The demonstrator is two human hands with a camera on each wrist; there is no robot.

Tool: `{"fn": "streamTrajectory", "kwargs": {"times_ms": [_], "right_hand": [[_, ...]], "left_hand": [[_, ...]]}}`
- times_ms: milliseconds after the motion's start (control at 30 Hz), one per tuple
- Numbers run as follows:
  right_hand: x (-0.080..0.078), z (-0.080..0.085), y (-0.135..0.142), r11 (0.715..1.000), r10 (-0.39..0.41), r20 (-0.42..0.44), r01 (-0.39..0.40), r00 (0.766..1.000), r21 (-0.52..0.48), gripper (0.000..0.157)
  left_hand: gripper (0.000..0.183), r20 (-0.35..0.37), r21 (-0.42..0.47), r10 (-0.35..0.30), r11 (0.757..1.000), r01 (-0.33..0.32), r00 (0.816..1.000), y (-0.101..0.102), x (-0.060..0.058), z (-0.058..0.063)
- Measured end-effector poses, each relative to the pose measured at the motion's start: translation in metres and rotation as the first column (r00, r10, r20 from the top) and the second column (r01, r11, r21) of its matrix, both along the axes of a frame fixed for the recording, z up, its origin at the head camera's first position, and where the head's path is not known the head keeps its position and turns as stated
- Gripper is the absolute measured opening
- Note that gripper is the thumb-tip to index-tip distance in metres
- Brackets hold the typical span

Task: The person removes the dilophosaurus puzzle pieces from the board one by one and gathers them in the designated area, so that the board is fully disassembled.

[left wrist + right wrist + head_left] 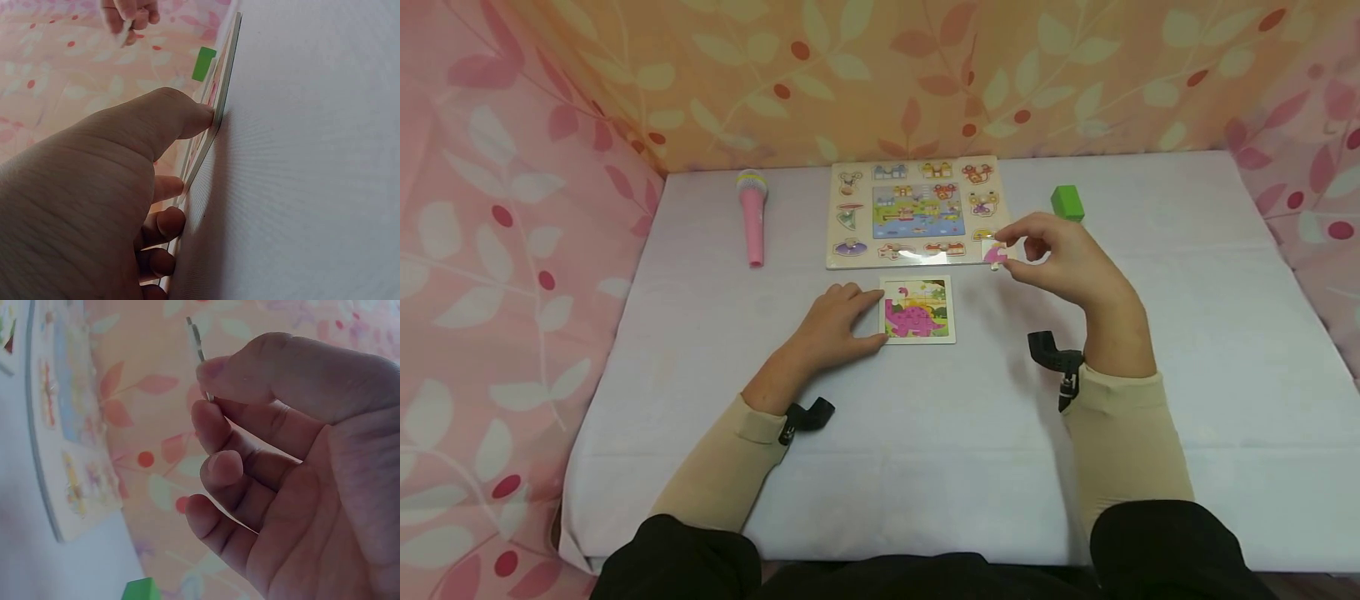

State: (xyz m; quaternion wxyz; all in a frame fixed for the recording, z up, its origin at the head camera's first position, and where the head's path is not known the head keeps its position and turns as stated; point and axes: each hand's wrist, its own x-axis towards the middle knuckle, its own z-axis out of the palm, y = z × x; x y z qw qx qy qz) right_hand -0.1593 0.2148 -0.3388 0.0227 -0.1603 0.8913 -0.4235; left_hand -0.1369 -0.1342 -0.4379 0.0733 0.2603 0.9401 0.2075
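A small framed dinosaur puzzle (917, 325) lies on the white-covered table, showing a pink dinosaur. My left hand (835, 327) rests at its left edge, thumb and index finger spread apart and touching the frame near its left corners. In the left wrist view the thumb (181, 115) presses against the frame's side. Above the table, my right hand (1067, 254) pinches a small pink-and-white puzzle piece (995, 253) between thumb and index finger. The right wrist view shows that thin puzzle piece (196, 344) edge-on, the other fingers loosely bent.
Behind the small puzzle lies a larger wooden picture puzzle board (917, 250), its right front corner beneath the held piece. A pink toy microphone (752, 221) is at the left, a green block (1067, 202) at the right. Patterned curtains (850, 83) surround the table.
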Motion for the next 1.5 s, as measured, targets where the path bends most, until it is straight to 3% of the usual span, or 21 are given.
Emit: {"fn": "streamTrajectory", "kwargs": {"times_ms": [200,500,767,1100,1267,1500], "right_hand": [[-0.013,-0.021,0.001,0.995,-0.075,0.175,0.062,0.982,0.078,0.035],[-0.030,-0.052,-0.002,0.991,-0.059,0.298,0.021,0.953,0.129,0.036],[-0.034,-0.068,-0.013,0.978,0.018,0.267,-0.073,0.964,0.197,0.033],[-0.032,-0.074,-0.019,0.968,0.031,0.213,-0.082,0.977,0.236,0.031],[-0.031,-0.071,-0.019,0.967,0.028,0.233,-0.085,0.972,0.238,0.034],[-0.028,-0.054,-0.017,0.974,0.005,0.233,-0.058,0.972,0.220,0.040]], "left_hand": [[0.075,0.006,0.003,0.006,1.000,-0.006,1.000,0.000,-0.001,0.000],[0.075,0.001,-0.001,0.000,1.000,0.000,1.000,0.000,-0.001,-0.001],[0.075,0.002,-0.007,-0.002,1.000,0.002,1.000,0.000,-0.001,0.000],[0.075,0.000,-0.015,-0.002,1.000,0.002,1.000,0.000,-0.001,-0.001],[0.075,0.003,-0.019,-0.002,1.000,0.002,1.000,0.000,-0.001,-0.002],[0.075,0.000,-0.028,0.007,1.000,-0.007,1.000,0.001,0.001,0.000]]}}
